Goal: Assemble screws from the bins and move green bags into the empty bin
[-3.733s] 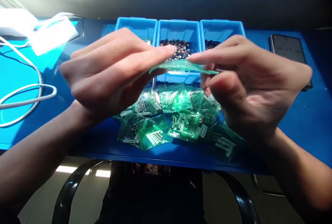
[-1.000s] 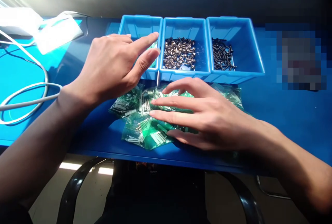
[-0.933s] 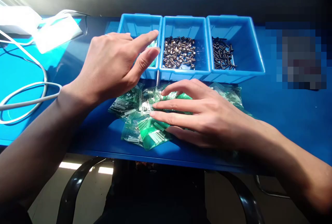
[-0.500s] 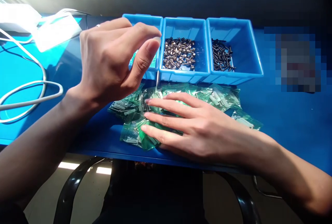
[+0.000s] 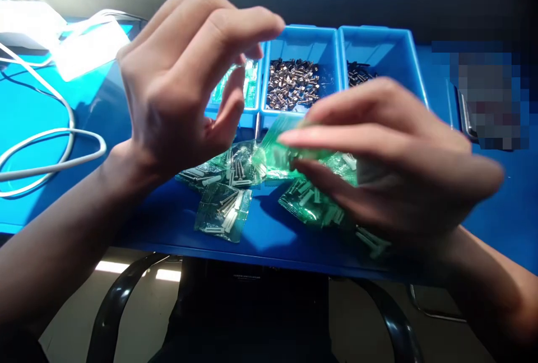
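My right hand (image 5: 395, 156) pinches a green plastic packet (image 5: 278, 139) between thumb and fingers, lifted over the pile; motion blurs it and its contents. My left hand (image 5: 180, 71) hovers left of that packet, thumb and forefinger apart, with nothing visible between them. Below lie several clear green packets holding screws and white plugs, among them one packet (image 5: 225, 212) near the table's front edge. Other packets (image 5: 311, 200) lie partly under my right hand.
Three blue bins stand in a row at the back: a left bin with white-green pieces (image 5: 250, 80), a middle one with silvery screws (image 5: 292, 83), a right one with black screws (image 5: 359, 73). A white cable (image 5: 71, 128) loops across the blue table (image 5: 147, 223) at left.
My right hand has risen from lying flat on the packets and now grips one. My left thumb and forefinger have parted, and that hand is slightly higher.
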Demonstrator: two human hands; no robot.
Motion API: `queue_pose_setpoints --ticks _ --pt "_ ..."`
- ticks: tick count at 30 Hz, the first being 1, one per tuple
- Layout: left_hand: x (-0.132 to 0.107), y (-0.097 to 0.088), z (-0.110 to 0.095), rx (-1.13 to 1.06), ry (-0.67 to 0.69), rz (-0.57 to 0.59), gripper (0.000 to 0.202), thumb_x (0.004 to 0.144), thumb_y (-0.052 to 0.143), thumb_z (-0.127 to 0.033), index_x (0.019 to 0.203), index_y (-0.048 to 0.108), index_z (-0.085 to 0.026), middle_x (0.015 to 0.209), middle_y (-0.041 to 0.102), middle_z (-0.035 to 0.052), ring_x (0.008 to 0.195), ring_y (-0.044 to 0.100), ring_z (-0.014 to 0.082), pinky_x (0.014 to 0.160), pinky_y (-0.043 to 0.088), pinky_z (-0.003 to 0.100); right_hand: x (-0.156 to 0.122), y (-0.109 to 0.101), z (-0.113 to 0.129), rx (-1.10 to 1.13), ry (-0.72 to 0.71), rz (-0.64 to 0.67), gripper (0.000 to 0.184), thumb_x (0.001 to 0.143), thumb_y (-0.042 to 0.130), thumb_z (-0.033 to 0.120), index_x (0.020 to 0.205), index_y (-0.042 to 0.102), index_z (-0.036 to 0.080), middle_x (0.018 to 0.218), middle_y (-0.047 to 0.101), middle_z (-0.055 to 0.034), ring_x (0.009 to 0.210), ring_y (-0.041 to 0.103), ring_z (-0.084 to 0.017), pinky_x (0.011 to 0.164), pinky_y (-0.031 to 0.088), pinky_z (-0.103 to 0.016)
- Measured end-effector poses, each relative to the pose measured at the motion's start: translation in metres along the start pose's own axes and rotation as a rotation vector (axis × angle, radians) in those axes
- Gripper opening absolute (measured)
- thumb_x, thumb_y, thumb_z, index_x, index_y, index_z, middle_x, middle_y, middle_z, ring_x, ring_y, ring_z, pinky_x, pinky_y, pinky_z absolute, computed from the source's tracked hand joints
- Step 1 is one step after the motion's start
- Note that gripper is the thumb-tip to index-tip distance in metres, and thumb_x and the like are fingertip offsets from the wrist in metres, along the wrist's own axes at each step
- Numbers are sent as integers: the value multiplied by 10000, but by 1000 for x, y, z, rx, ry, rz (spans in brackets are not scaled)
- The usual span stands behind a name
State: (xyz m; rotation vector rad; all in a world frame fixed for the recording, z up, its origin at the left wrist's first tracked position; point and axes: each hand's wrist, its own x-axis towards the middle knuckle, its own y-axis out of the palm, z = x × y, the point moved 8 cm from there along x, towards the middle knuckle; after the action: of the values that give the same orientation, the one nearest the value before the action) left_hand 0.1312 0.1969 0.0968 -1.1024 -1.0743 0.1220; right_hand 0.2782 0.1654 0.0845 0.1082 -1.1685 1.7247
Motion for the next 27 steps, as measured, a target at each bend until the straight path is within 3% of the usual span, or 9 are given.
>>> queue_pose_setpoints --ticks 3,7,9,12,14,18,21,24,27 --pt "1 -1 -14 -36 96 -10 439 900 528 -281 1333 478 -236 1285 565 35 1187 565 154 1017 530 325 5 -13 -23 235 183 -117 339 794 708 134 1130 684 174 1174 616 -70 1150 579 -179 966 542 -319" --pt "1 2 -22 -85 164 -30 284 884 537 -291 1163 568 -337 1193 647 -45 1056 633 134 916 553 342 7 -8 -32 560 280 -91 406 731 741 61 1109 685 199 1213 624 -26 1298 499 -202 1143 430 -383" --pt "-2 0 -21 -108 174 -71 252 899 509 -282 1132 581 -346 1141 670 -63 996 656 136 877 553 344 5 1 -32 623 329 -34 399 769 708 71 1143 665 204 1227 629 -26 1279 518 -214 1119 451 -395" --pt "-6 -2 -15 -121 178 -111 225 892 541 -302 1109 600 -314 1092 681 -59 960 669 158 862 547 353 1 8 -36 707 403 -47 323 889 609 285 1193 622 177 1225 628 -70 1154 601 -254 957 557 -410" --pt "-7 -2 -11 -104 145 -130 209 875 579 -329 1081 597 -296 1038 683 -49 929 667 167 849 543 354 0 0 -35 668 358 -156 309 886 607 358 1132 644 176 1167 645 -75 1023 647 -251 826 598 -397" --pt "-8 0 -8 -105 92 -138 157 864 583 -332 1013 587 -279 956 675 -23 882 660 183 823 544 349 -1 -15 -27 217 259 -244 114 828 686 229 935 714 254 879 690 -3 738 655 -169 641 598 -326" --pt "-8 -1 -15 -182 126 -130 319 870 555 -246 1184 529 -298 1056 676 -38 945 664 171 878 551 322 -2 -20 -23 100 292 -302 90 870 633 250 898 718 239 790 670 -14 689 657 -175 559 574 -324" --pt "-7 -7 -16 -195 86 -112 517 882 497 -212 1357 379 -380 1303 559 -82 1083 634 156 933 556 315 1 -21 -20 193 298 -370 99 894 596 235 980 641 217 972 656 -27 699 655 -145 554 577 -296" --pt "-4 -5 -15 -124 57 -7 489 887 502 -328 1354 410 -439 1369 474 -64 1180 588 191 934 569 339 4 -23 -20 258 282 -405 189 880 605 152 1032 560 255 1172 579 20 665 603 -56 565 559 -214"
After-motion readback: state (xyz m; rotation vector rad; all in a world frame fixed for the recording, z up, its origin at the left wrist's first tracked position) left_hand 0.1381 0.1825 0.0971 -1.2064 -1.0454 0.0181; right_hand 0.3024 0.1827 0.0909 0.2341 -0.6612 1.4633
